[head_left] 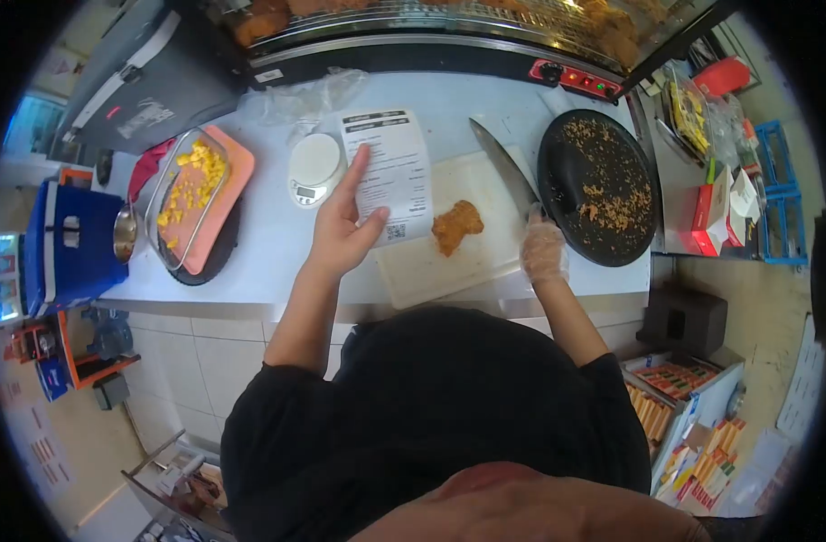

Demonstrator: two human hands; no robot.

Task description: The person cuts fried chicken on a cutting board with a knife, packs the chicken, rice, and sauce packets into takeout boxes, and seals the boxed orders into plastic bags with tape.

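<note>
A printed paper slip (399, 172) with a QR code overlaps the left part of the white cutting board (413, 275). Over the slip's left side is my bare left hand (345, 226), its index finger stretched out and its thumb spread apart; its other fingers are mostly hidden. Wearing a clear plastic glove, my right hand (545, 248) grips a large kitchen knife (505, 164), whose blade points away and to the left. One piece of breaded fried food (458, 226) lies on the board between my hands. A small white digital scale (316, 163) stands left of the slip.
At right, a round black pan (603, 230) holds brown crumbs. Yellow pieces lie in a wire basket over a pink tray (223, 203) at left. A heated display case (413, 45) spans the back, near a crumpled plastic bag (309, 99) and a grey cooler box (151, 77).
</note>
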